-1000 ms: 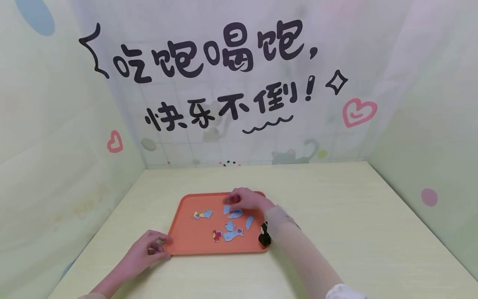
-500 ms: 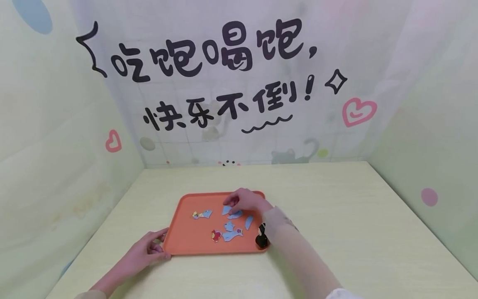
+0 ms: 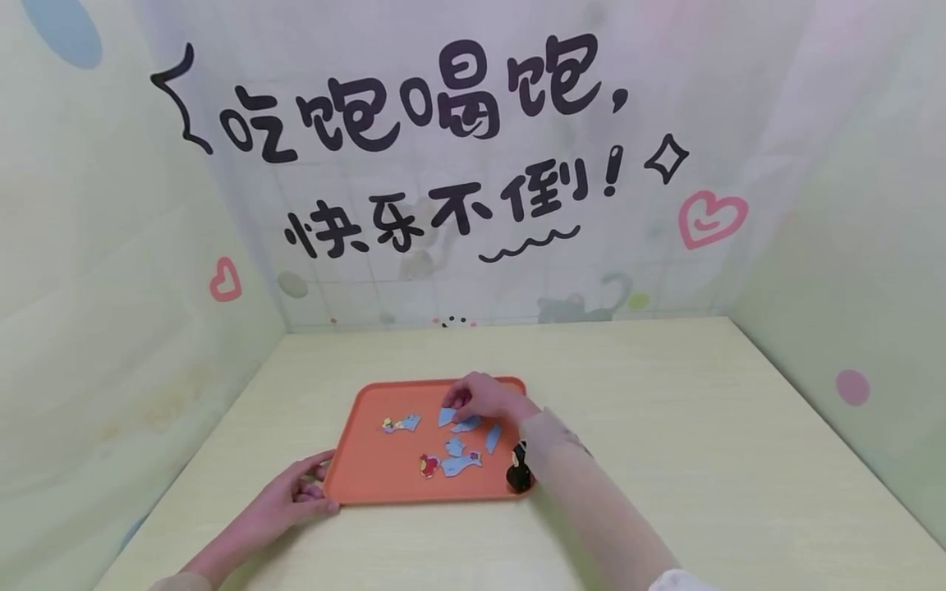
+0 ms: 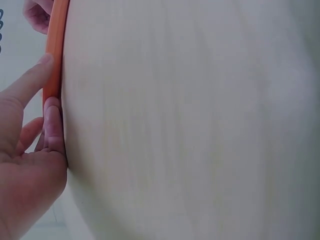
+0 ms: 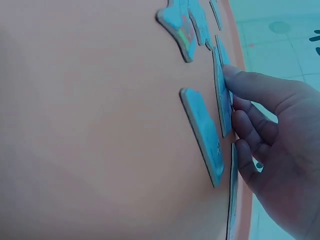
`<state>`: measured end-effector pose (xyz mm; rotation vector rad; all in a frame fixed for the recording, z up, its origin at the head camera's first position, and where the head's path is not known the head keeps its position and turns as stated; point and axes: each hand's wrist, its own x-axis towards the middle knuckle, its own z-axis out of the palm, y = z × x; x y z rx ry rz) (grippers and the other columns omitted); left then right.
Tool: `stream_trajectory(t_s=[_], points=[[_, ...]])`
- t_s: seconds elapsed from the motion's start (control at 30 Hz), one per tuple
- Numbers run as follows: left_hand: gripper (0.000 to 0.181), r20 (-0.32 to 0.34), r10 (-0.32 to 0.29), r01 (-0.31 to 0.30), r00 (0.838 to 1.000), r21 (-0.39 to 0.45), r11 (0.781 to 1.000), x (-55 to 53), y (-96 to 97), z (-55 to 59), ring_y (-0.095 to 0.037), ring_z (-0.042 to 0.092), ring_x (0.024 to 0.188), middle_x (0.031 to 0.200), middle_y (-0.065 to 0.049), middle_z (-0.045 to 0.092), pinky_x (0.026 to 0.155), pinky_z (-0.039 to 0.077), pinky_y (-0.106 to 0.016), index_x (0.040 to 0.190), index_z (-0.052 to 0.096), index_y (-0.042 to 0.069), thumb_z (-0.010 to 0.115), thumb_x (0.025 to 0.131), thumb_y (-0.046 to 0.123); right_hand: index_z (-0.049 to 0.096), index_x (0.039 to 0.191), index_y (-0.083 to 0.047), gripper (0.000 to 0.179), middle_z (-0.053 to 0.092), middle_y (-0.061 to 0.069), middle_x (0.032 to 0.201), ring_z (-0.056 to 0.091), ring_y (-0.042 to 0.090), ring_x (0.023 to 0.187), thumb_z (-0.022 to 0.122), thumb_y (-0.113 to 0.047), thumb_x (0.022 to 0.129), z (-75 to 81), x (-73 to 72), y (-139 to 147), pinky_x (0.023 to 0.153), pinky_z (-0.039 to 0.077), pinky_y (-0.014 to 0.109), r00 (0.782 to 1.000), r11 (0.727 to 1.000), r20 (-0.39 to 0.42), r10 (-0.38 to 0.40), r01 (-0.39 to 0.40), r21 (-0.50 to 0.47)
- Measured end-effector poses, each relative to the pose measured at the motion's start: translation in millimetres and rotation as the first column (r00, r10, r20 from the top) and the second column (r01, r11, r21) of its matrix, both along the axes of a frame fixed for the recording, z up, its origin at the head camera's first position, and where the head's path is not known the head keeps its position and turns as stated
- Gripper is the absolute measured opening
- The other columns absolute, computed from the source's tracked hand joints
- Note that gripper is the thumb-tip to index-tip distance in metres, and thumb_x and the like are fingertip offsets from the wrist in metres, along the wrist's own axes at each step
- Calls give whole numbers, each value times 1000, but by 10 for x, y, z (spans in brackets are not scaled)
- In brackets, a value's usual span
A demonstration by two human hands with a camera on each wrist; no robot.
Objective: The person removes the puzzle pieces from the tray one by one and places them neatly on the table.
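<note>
Closest, below the tray's near right corner, a beige right sleeve point(image 3: 599, 501) slants upward, ending in white cloth at the bottom. Off the tray's near left corner, the left hand point(image 3: 288, 494) grips the edge, its fingers curled against the rim and one digit pressed along it, as the left wrist view shows.

The orange tray point(image 3: 377, 472) is a shallow rectangle with rounded corners, lying flat on a pale, wood-grained surface point(image 3: 665, 394). At its near right corner is a black object point(image 3: 520, 472), partly hidden by the sleeve; whether it rests on the tray is unclear.

Across the tray's near half, right of its centre, lie a red-and-yellow piece point(image 3: 429, 466), a long blue piece point(image 3: 460, 466) and a small blue piece point(image 3: 454, 447). Farther back, a narrow blue piece point(image 3: 493, 439) lies toward the tray's right side, and a blue-and-yellow piece point(image 3: 405, 423) left of its centre.

Over the tray's far right part, the right hand point(image 3: 484, 396) pinches a flat blue piece point(image 5: 221, 97), thumb on one face, other fingers bent behind.

Beyond the tray, a pale backdrop point(image 3: 665, 287) carries large black Chinese characters point(image 3: 414, 115), a pink heart point(image 3: 684, 223) and a grey cat point(image 3: 565, 312).
</note>
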<state>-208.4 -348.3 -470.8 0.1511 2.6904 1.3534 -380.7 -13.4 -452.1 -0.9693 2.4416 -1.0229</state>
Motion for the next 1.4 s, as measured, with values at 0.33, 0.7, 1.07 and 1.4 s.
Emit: stream_trajectory(t_s=[0.33,0.7,1.07,1.4], points=[[90,22,-8,7,1000,16,1000,-11,43,30,-3,57,86,121,-18,53,75,51,-18,150,34,-2,83,79,23,73,111,-12,21,68,-1,95,56,10,83,73,-15,90,10,-55,39,76,48,20,998,999,-59,22,-20,46],[90,43,5,-5,999,-1,1000,-10,39,51,-5,57,87,120,-16,53,75,50,-19,151,34,0,83,79,25,72,114,-15,24,65,-2,97,54,11,85,72,-16,91,40,-44,-13,76,47,19,997,995,-49,61,-57,78],[89,37,-17,16,999,23,1000,-3,15,30,-3,56,87,120,-17,52,75,50,-18,151,33,-2,81,81,23,71,109,-14,19,68,-1,104,56,9,87,73,-16,90,76,-11,-14,79,49,19,990,992,-105,96,-87,89],[89,36,-7,7,999,15,1000,10,30,64,-4,56,87,118,-17,53,75,50,-18,150,33,-2,82,80,23,71,117,-11,30,68,1,107,58,15,94,74,-17,88,229,-80,251,84,51,26,985,1000,-173,-13,14,5]])
